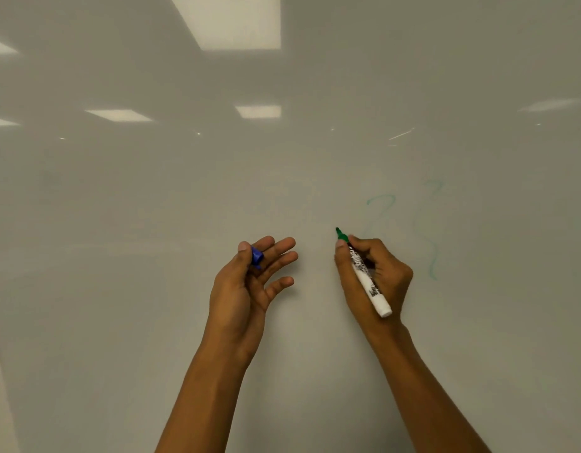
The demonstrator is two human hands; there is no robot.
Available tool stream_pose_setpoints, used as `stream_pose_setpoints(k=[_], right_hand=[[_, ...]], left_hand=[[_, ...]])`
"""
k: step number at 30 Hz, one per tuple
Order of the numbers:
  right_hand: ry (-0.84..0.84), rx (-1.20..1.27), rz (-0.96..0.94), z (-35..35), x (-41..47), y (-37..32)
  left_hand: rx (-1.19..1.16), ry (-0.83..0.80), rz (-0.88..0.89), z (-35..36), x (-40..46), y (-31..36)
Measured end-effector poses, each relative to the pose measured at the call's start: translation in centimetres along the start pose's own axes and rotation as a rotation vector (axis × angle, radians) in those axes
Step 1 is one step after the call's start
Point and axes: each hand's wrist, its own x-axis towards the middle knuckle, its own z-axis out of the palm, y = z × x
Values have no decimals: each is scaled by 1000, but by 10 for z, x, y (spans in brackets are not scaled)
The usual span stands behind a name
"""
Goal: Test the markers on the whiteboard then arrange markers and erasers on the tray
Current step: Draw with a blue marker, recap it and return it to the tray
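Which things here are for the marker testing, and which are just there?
For the job:
- green marker, uncapped, gripped by the right hand
- blue cap, pinched by the left hand
- whiteboard
- faint green squiggles, test marks

Just there:
- ceiling light reflections on the board

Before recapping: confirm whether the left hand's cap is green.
No: the left hand pinches a blue cap; only the marker tip is green.

a white-barrelled marker with a green tip is uncapped, tilted with its tip pointing up and left at the glossy white whiteboard. faint green squiggles lie to its right. a small blue plastic cap sits to the left.
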Motion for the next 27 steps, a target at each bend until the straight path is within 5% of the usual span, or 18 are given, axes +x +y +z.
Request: stream_pose_setpoints(k=[8, 14, 20, 27], right_hand=[[-17, -32, 54, -26, -46, 19], [112, 306, 463, -54, -53, -10], [-92, 399, 315, -69, -56, -42], [-95, 278, 186, -87, -58, -35]], left_hand=[[-59, -51, 2, 9, 1, -7], [-70, -89, -31, 31, -12, -27], [-35, -181, -98, 55, -30, -51], [-20, -266, -116, 71, -51, -66]])
